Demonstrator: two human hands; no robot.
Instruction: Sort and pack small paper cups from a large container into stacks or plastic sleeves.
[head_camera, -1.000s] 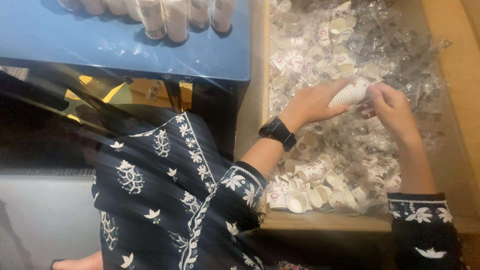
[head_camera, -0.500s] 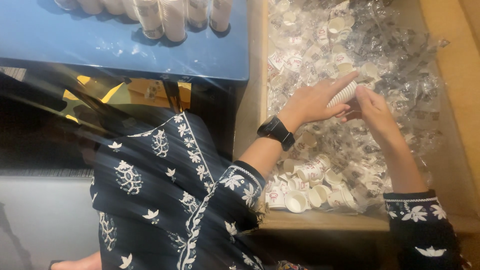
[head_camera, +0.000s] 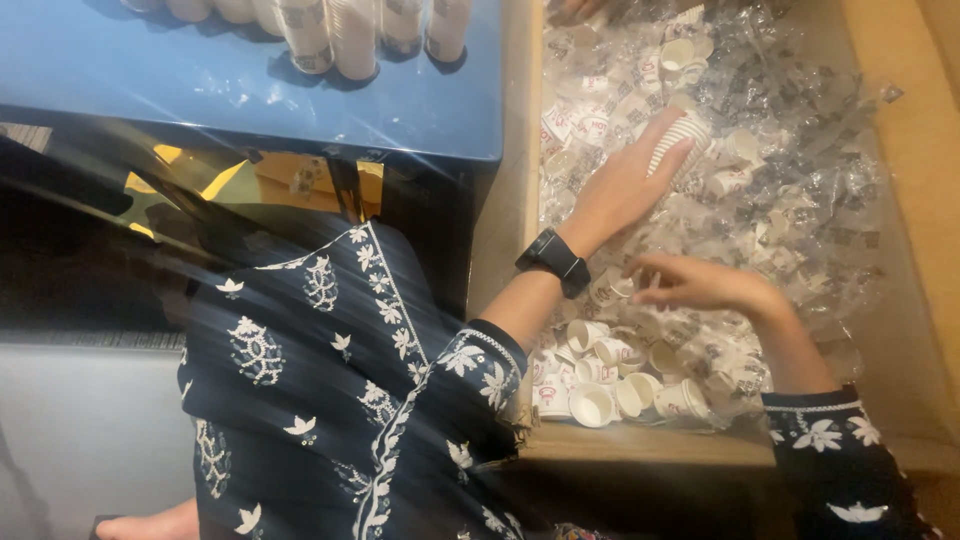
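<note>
My left hand (head_camera: 625, 185), with a black watch (head_camera: 553, 260) on its wrist, is shut on a short stack of ribbed white paper cups (head_camera: 682, 145) and holds it over a wooden bin (head_camera: 640, 445). The bin is full of loose small white paper cups (head_camera: 600, 385) and crumpled clear plastic wrappers (head_camera: 800, 170). My right hand (head_camera: 705, 285) is lower in the bin and nearer to me. Its fingers are spread and point left, with the tips touching loose cups (head_camera: 608, 290). It holds nothing that I can see.
A blue table (head_camera: 250, 95) stands left of the bin, with several tall stacks of cups (head_camera: 350, 40) along its far edge. My dark clothing with white flower patterns (head_camera: 340, 380) fills the lower left. The bin's right wall (head_camera: 920, 200) is pale wood.
My right hand has left the stack and dropped toward me, down to the loose cups. My left hand still grips the stack and has hardly moved.
</note>
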